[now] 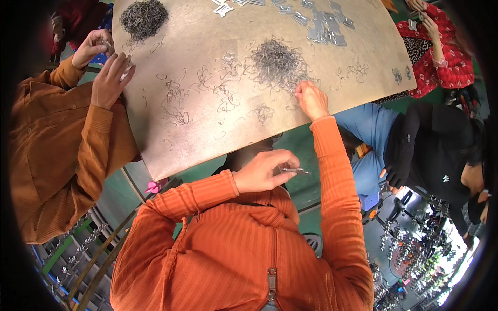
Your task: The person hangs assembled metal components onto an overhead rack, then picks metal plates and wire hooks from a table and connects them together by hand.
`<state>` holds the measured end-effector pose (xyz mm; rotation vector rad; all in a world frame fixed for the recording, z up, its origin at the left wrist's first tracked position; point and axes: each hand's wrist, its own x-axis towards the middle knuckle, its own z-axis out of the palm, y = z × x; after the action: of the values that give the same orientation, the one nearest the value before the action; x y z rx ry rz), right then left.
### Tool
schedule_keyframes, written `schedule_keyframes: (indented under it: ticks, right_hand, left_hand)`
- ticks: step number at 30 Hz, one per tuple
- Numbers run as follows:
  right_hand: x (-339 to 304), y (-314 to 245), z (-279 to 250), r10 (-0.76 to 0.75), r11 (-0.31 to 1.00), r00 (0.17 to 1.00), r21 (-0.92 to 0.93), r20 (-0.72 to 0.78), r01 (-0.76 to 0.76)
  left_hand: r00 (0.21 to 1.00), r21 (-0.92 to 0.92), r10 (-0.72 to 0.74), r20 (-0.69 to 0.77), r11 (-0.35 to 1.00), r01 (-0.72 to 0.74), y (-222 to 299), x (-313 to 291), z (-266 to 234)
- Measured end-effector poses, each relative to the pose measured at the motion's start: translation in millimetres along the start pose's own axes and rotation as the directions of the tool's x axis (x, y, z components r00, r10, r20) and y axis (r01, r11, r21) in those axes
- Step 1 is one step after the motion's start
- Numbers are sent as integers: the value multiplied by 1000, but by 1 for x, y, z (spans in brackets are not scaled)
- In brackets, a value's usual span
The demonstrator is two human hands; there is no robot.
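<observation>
Tan tabletop (373, 57) is seen beyond both hands' fingers, w/ green floor (307, 194) visible below its edge, btwn L fingers & R forearm. Orange ribbed sleeves (334, 166) are worn on both arms.

L hand (267, 170) is held off the table, nearer the body than the table edge. Thumb & index are nearly closed, w/ a small shiny metal piece (296, 170) pinched btwn them; its end is seen poking out to the right of the fingertips.

R hand (313, 99) is reached over the table, its fingers bunched tog. at the near right edge of a grey wire pile (276, 58). Whether a wire is gripped can't be told; the tips are too small & partly hidden.

Loose bent wires (226, 98) are strewn to the left of R fingertips, & a few more (357, 70) to their right. Flat metal plates (327, 26) are spread well beyond R fingers, approx. straight ahead. Another dark wire pile (143, 19) is seen far ahead & left of them.

Well left of L fingers, a co-worker in brown (62, 150) is seated, both hands (110, 78) raised at the table edge. To the right of R fingers, a person in black (436, 132) & one in red patterned clothing (451, 62) are seen.
</observation>
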<state>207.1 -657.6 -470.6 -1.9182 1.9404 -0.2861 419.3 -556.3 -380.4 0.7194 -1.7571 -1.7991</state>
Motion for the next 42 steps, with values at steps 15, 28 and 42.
schedule_keyframes:
  ticks: [15, 28, 42]
  right_hand:
    - [-160, -84, -99, 453, 144, 891, 989, -38, -31]
    - [-187, -96, -83, 658, -5, 749, 995, -74, 103]
    - [-201, -73, -67, 406, 702, 655, 676, -637, 222]
  left_hand:
    - [978, 145, 176, -108, 976, -160, 2, 13, 3]
    - [979, 174, 203, -15, 965, -197, -2, 40, 12]
    - [935, 803, 309, -175, 594, -46, -83, 264, -79]
